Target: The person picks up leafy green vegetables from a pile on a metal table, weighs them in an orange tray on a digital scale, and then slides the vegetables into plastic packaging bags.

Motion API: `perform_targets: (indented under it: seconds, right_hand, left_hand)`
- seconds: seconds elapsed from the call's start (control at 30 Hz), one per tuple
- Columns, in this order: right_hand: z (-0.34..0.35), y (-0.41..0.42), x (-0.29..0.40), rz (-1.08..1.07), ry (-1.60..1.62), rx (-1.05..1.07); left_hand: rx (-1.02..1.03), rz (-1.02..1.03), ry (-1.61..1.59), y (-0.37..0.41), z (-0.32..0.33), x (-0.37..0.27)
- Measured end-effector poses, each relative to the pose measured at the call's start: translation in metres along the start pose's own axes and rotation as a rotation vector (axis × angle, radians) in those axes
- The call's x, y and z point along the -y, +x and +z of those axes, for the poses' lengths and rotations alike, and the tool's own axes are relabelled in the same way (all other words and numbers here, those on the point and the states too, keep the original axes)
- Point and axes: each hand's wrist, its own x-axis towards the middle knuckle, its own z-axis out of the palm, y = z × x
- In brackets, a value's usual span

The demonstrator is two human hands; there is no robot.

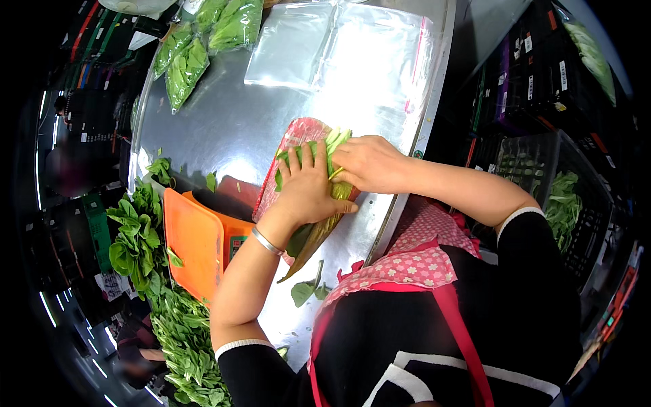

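Note:
My left hand (310,188), with a silver bangle at the wrist, lies with fingers spread over a small bunch of green leaves (306,149). Under the bunch is a flat red piece with white print (297,133), perhaps plastic. The fingers of my right hand (363,165) are closed on the pale stem ends (338,138) of the greens. Below both hands, a long yellowish-brown sheet (316,245) runs down to a point; whether it is a leaf or a wrapper is unclear. My palms hide part of the bunch.
Clear plastic bags (290,48) and bagged greens (187,68) lie on the metal table (224,127). Beside my left forearm stands an orange scale (193,244). Loose greens (188,336) heap at the left edge. To the right are black crates (539,76) and a crate of greens (564,203).

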Motion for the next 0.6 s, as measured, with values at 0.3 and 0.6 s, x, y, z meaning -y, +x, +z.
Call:
perform_targets:
  seconds: [0.3,0.6]
  right_hand:
    - [-0.004,0.108,-0.047,0.144,0.050,0.172]
    - [0.038,0.133,-0.048,0.267,0.079,0.418]
  left_hand:
    - [-0.117,0.015,-0.239,-0.003,0.010,0.010]
    - [-0.278,0.080,-0.164,-0.006,0.024,0.014]
